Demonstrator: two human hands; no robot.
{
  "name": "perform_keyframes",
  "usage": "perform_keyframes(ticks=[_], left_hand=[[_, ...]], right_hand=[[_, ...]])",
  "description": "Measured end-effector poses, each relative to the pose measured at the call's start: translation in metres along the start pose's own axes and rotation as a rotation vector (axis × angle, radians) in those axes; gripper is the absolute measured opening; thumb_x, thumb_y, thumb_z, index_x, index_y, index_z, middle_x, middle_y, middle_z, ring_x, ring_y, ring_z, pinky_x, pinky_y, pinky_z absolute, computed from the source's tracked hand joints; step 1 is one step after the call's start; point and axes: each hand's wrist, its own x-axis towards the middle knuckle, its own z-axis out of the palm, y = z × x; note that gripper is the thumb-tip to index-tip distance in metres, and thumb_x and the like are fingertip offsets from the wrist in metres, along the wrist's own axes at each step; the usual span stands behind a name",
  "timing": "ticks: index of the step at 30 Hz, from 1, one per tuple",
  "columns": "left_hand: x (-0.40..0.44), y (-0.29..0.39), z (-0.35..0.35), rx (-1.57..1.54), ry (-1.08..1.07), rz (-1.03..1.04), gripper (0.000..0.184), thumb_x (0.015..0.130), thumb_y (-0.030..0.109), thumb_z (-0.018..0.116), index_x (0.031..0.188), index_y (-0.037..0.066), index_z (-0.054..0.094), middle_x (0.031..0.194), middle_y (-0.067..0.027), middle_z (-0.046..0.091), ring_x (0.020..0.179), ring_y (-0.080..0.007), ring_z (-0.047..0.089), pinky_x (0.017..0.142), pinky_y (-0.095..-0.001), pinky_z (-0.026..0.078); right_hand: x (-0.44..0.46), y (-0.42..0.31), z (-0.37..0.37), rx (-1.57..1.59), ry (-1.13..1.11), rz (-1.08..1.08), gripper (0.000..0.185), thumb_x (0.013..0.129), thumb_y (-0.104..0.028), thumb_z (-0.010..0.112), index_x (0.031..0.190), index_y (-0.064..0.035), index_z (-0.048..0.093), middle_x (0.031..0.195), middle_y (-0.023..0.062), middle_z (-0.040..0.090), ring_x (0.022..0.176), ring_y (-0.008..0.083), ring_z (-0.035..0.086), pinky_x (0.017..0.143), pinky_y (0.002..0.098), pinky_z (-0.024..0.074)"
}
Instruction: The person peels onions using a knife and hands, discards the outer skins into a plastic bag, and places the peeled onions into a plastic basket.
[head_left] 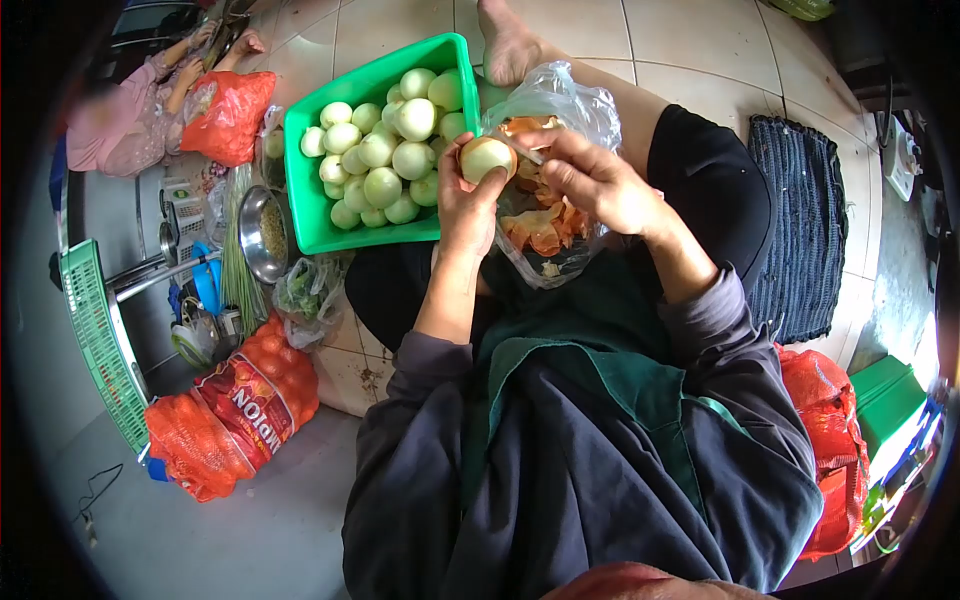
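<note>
My left hand [468, 215] is closed around a partly peeled onion [487, 160], its pale flesh facing up and some brown skin at its edge. Close beside it, my right hand [605, 182] is closed on what looks like a small knife [541, 155], mostly hidden by the fingers. Below both hands lies a clear plastic bag [590, 105] with brown onion skins [545, 228] in it. To the left, a green tub [300, 215] holds many peeled onions [382, 187].
Red mesh sacks stand at the left [235, 410] and right [820, 450]. A metal bowl [248, 262] and long green stalks [240, 250] are beside the tub. A dark woven mat [798, 225] lies at the right. Another person [125, 130] sits at the upper left near a red bag [228, 118].
</note>
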Motion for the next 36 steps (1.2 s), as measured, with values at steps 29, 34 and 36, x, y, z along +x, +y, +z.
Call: perform_keyframes(ticks=[29,34,36], left_hand=[[-0.011,0.011,0.0,0.021,-0.124,-0.051,0.059,0.079,0.016,0.076,0.125,-0.002,0.044,0.113,-0.0072,0.054,0.101,-0.0135,0.053,0.09,-0.0284,0.047],[-0.012,0.009,-0.004,0.122,-0.13,-0.048,0.059,0.078,0.014,0.076,0.125,-0.002,0.044,0.112,-0.0066,0.053,0.1,-0.0129,0.052,0.09,-0.0286,0.047],[-0.011,0.009,0.0,0.127,-0.121,-0.044,0.059,0.077,0.013,0.076,0.125,-0.001,0.043,0.113,-0.0064,0.052,0.101,-0.013,0.052,0.091,-0.0286,0.046]], right_hand=[[0.001,0.008,0.009,-0.086,-0.044,0.082,0.04,0.096,-0.021,0.048,0.134,-0.0085,0.046,0.121,0.0141,0.058,0.116,0.024,0.053,0.1,0.0341,0.0402],[0.004,0.012,0.012,-0.039,-0.059,0.147,0.038,0.097,-0.022,0.049,0.13,-0.0048,0.048,0.118,0.0158,0.059,0.112,0.0241,0.056,0.097,0.035,0.0417],[0.005,0.014,0.013,-0.049,-0.029,0.136,0.037,0.096,-0.023,0.049,0.128,-0.0042,0.048,0.116,0.0167,0.06,0.111,0.0247,0.057,0.095,0.0353,0.0423]])
